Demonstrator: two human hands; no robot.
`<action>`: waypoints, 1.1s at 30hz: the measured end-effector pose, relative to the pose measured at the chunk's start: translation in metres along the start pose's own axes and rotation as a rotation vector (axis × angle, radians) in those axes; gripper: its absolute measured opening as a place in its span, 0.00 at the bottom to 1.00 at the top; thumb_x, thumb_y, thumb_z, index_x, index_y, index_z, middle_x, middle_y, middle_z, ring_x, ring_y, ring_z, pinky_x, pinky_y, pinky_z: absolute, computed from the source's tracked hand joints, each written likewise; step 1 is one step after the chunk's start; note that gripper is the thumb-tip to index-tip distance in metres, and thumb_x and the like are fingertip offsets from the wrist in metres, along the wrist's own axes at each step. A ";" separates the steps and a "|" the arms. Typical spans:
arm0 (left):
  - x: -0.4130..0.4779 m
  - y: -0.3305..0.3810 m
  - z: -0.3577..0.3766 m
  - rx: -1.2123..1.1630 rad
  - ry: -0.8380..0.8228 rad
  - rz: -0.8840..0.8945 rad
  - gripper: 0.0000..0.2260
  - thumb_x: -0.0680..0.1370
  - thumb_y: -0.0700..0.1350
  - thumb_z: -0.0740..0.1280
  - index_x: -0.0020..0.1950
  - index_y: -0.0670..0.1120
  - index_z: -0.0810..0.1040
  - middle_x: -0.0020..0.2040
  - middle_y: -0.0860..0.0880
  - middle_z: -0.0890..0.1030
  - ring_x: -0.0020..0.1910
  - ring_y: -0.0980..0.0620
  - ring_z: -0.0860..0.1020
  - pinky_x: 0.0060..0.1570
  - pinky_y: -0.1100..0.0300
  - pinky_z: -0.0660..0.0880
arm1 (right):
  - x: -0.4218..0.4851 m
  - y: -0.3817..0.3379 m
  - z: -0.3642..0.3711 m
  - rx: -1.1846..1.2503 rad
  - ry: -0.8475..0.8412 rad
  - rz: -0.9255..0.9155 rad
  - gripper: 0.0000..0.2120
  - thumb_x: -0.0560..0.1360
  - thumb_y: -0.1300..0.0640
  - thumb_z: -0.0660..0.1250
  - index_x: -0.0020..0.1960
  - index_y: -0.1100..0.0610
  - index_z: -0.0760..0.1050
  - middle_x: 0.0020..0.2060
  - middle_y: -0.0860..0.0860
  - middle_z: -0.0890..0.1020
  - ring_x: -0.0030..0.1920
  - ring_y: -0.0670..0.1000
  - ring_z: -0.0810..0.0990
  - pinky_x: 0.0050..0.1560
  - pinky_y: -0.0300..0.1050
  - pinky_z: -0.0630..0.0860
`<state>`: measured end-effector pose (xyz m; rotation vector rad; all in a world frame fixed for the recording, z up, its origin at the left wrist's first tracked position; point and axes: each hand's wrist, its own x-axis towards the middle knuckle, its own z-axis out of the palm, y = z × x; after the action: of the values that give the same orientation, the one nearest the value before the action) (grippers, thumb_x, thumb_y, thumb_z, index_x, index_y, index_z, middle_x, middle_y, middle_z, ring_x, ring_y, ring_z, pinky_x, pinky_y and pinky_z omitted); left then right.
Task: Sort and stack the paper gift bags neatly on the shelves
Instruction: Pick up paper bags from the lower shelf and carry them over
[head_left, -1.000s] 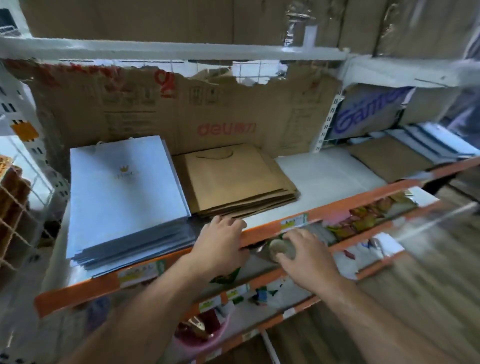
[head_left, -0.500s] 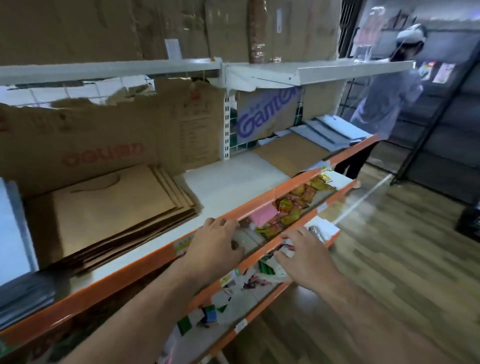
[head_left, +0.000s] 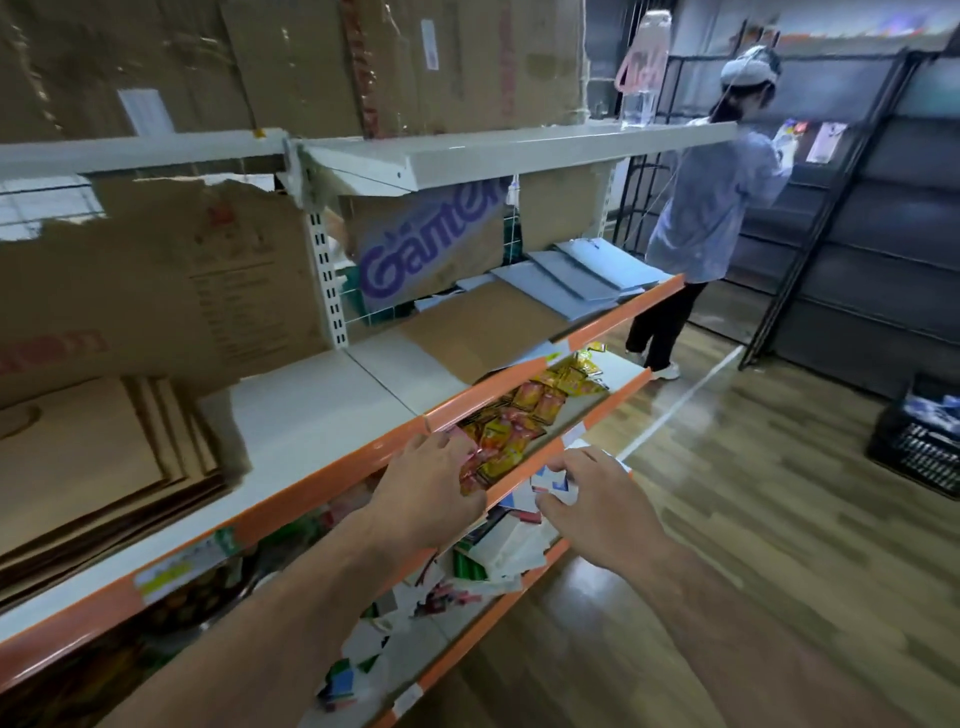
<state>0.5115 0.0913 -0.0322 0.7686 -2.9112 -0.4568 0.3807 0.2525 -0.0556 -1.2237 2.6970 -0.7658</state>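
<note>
A stack of brown paper gift bags (head_left: 88, 467) lies flat at the left of the orange-edged shelf (head_left: 332, 467). Further right on the same level lie a single brown bag (head_left: 483, 332) and several light blue bags (head_left: 576, 275), fanned out untidily. My left hand (head_left: 431, 493) hovers in front of the shelf's orange edge with relaxed fingers and holds nothing. My right hand (head_left: 592, 504) is beside it, lower and to the right, over the lower shelves, fingers loosely bent and empty.
Lower shelves hold red and yellow packets (head_left: 524, 415) and small boxes (head_left: 498, 551). Torn cardboard (head_left: 156, 291) backs the shelf. A person in a blue shirt (head_left: 711, 208) stands at the aisle's far end by dark shelving (head_left: 857, 234). A black crate (head_left: 919, 431) sits on the floor.
The view has swung right along the shelf: the white bag stack has left the frame and the blue bags and the other person have come in. Both hands moved right, still empty.
</note>
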 end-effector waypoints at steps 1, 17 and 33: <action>0.012 0.003 0.004 0.005 -0.008 0.007 0.27 0.78 0.58 0.65 0.75 0.53 0.66 0.74 0.51 0.69 0.72 0.47 0.64 0.73 0.49 0.63 | 0.007 0.008 -0.001 0.013 0.001 0.005 0.15 0.76 0.46 0.66 0.61 0.48 0.75 0.52 0.40 0.71 0.59 0.48 0.72 0.54 0.44 0.69; 0.273 0.019 0.032 -0.017 -0.007 0.120 0.25 0.78 0.57 0.67 0.72 0.50 0.70 0.67 0.49 0.75 0.65 0.48 0.71 0.62 0.56 0.64 | 0.221 0.106 -0.020 -0.042 -0.005 0.081 0.16 0.77 0.47 0.67 0.63 0.49 0.75 0.59 0.44 0.75 0.58 0.48 0.77 0.52 0.41 0.72; 0.440 0.054 0.060 -0.082 0.003 0.051 0.20 0.75 0.56 0.70 0.64 0.50 0.75 0.61 0.49 0.77 0.62 0.46 0.71 0.58 0.52 0.73 | 0.388 0.213 -0.038 0.076 -0.043 0.121 0.15 0.74 0.47 0.69 0.60 0.48 0.77 0.56 0.43 0.76 0.56 0.49 0.78 0.54 0.45 0.75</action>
<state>0.0939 -0.0663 -0.0656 0.6811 -2.8815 -0.5654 -0.0379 0.1046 -0.0736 -1.0381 2.6521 -0.8082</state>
